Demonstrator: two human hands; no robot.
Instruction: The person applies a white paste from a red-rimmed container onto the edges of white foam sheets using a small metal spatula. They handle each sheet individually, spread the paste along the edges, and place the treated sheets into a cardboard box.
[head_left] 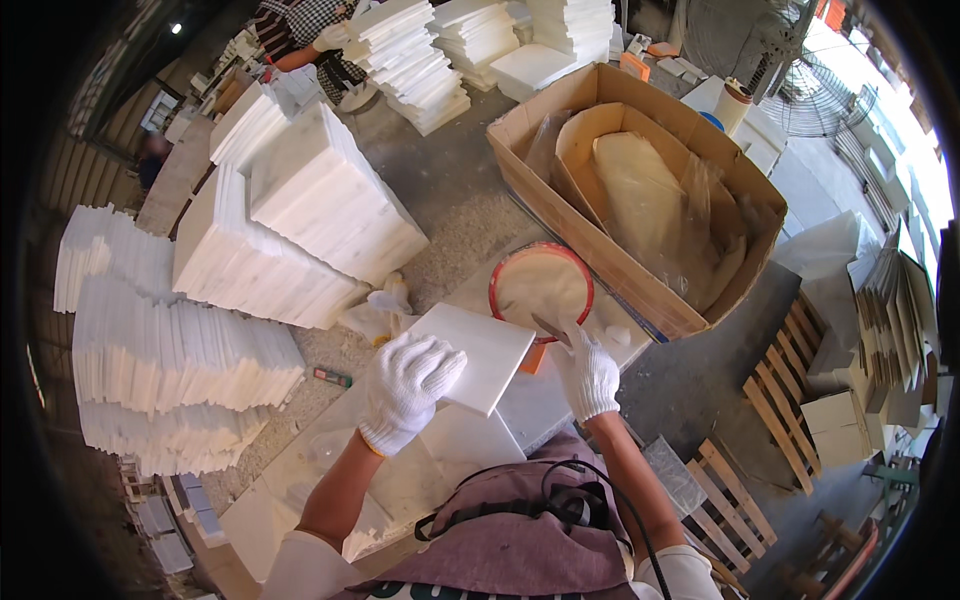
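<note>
My left hand [412, 385], in a white knitted glove, grips the near-left edge of a white marble tile [485, 345], which is tilted above the work surface. My right hand [588, 375], gloved the same way, holds a putty knife [548, 326] by its handle. The blade points left, over the near rim of a red-rimmed round tub [492, 290] containing pale beige material [540, 285]. An orange block [533, 360] shows partly between tile and tub. More white tile [470, 440] lies flat beneath the held one.
Tall stacks of white tiles [180, 345] stand at left, with larger ones [330, 190] behind. An open cardboard box [650, 310] sits beyond my right hand. A crumpled plastic bag [380, 312] and a small green-ended tool [332, 377] lie left. Wooden pallets [785, 400] are at right. Another person [310, 45] works far left.
</note>
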